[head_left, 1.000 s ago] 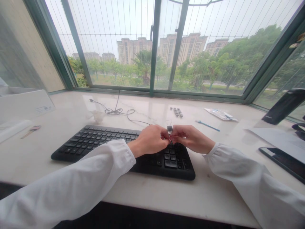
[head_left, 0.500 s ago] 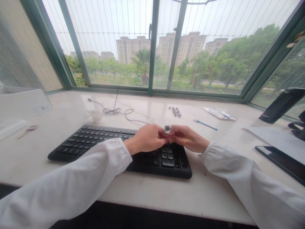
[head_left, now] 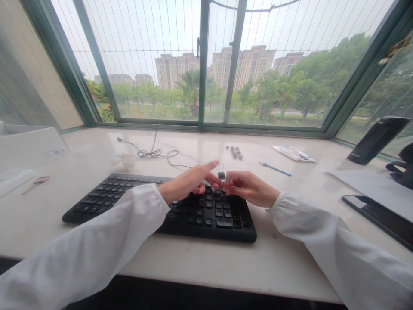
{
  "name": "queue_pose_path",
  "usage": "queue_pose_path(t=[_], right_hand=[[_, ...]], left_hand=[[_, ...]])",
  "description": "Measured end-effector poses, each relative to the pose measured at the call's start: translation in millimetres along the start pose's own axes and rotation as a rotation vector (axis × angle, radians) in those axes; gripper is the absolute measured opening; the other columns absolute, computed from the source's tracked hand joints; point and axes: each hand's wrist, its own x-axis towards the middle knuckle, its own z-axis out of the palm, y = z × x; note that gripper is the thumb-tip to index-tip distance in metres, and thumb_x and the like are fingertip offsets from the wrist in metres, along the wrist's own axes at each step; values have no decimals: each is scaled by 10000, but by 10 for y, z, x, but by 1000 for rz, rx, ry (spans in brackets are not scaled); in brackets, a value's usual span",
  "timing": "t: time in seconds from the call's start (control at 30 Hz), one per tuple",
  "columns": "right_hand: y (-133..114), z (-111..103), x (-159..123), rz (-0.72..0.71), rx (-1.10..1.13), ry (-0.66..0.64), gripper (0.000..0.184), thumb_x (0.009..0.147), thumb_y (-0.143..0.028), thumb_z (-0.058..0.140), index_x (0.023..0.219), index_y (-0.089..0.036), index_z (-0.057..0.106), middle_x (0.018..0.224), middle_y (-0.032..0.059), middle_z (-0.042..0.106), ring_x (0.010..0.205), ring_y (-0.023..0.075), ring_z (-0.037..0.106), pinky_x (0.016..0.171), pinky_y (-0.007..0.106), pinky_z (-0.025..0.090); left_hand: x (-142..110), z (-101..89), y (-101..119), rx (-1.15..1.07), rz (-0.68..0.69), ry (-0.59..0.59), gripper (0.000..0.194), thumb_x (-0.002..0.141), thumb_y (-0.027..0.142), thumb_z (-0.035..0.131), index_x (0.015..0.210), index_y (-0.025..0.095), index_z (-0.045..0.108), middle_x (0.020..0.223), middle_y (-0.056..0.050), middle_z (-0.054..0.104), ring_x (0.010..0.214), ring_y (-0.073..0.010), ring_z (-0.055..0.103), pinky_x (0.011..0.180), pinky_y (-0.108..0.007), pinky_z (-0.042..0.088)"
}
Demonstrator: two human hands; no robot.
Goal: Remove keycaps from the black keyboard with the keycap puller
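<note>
The black keyboard (head_left: 129, 189) lies on the pale counter beneath both hands, with several gaps among its right-hand keys. My right hand (head_left: 250, 186) is closed in a pinch above the number pad, on what looks like a wire keycap puller (head_left: 221, 168). A small dark keycap (head_left: 221, 175) sits among its thin wires, just beside my fingertips. My left hand (head_left: 187, 181) hovers over the middle of the keyboard, thumb lifted and fingers apart. Its fingertips reach close to the puller; whether they touch it is unclear.
Loose keycaps (head_left: 236, 152) stand grouped behind the keyboard. A blue brush-like stick (head_left: 276, 169) and a plastic packet (head_left: 293, 153) lie to their right. A phone (head_left: 377, 215), paper (head_left: 364, 185) and a dark upright case (head_left: 377, 140) are at right. A coiled cable (head_left: 151, 153) and white box (head_left: 32, 144) are left.
My left hand has loosened its pinch, lifted its thumb and drawn slightly left. My right hand keeps its pinch, with the keycap beside it. The view has shifted a little.
</note>
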Motion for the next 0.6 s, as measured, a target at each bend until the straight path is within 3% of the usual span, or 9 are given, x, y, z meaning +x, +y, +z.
queue_pose_path(t=[0.13, 0.23, 0.4, 0.6], right_hand=[[-8, 7, 1, -10, 50, 6, 295, 838, -364, 648, 711, -186, 450, 706, -5, 591, 675, 122, 540, 634, 256, 401], [-8, -2, -6, 1, 21, 27, 257, 831, -361, 651, 726, -177, 506, 695, -1, 608, 675, 129, 557, 642, 262, 416], [-1, -34, -16, 64, -54, 67, 285, 789, -432, 675, 744, -156, 622, 705, 31, 659, 667, 152, 578, 619, 275, 423], [-12, -58, -12, 109, -18, 63, 344, 745, -484, 714, 726, -151, 631, 709, 29, 658, 686, 149, 581, 661, 283, 448]], left_hand=[[64, 49, -10, -86, -100, 31, 544, 776, 644, 585, 928, 129, 677, 996, -73, 706, 446, -27, 340, 446, -223, 175], [72, 32, -22, -82, -71, 56, 518, 737, 608, 656, 927, 126, 673, 1042, -74, 689, 480, -30, 399, 442, -217, 195], [67, -3, -70, -10, 23, 41, 545, 747, 648, 637, 884, 124, 690, 975, -69, 687, 519, -51, 461, 452, -216, 255], [115, 30, -130, -4, 96, 5, 540, 810, 652, 565, 892, 130, 675, 1001, -64, 691, 487, -41, 470, 442, -214, 271]])
